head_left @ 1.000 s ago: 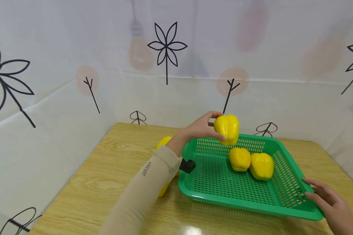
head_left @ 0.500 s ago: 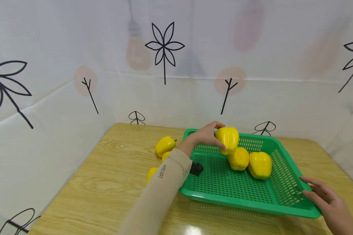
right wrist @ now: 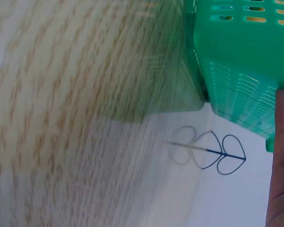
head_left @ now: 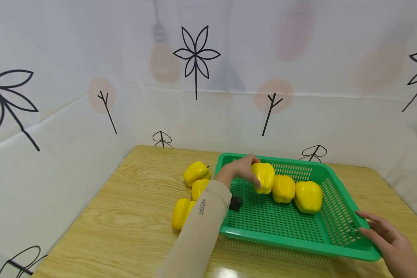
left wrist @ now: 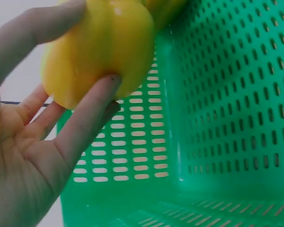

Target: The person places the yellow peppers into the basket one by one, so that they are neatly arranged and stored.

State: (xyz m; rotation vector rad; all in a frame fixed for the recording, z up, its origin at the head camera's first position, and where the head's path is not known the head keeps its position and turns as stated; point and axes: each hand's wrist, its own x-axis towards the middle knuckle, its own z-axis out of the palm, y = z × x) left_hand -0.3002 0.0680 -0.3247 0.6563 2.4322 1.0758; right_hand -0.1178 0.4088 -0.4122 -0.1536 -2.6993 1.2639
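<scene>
My left hand [head_left: 241, 170] grips a yellow bell pepper [head_left: 264, 177] inside the green basket [head_left: 274, 241], low near the back wall. In the left wrist view, thumb and fingers spread around the glossy pepper [left wrist: 104, 52]. Beside it, to the right, sit two more yellow bell peppers, one in the middle [head_left: 283, 189] and one farther right [head_left: 308, 197]. At the basket's right rim, my right hand [head_left: 392, 239] holds on with thumb and fingers. The right wrist view has one finger [right wrist: 283, 156] lying along the basket's outer wall [right wrist: 246, 90].
Left of the basket, several yellow bell peppers lie on the wooden table [head_left: 132, 200], including one at the back [head_left: 195, 173] and one nearer [head_left: 180, 214], partly behind my left sleeve [head_left: 201, 227]. A patterned white cloth [head_left: 212, 123] hangs behind the table.
My left hand has lowered the bell pepper from above the basket's back rim down into it, slightly leftward at the end, beside the other two. My right hand has stayed at the rim.
</scene>
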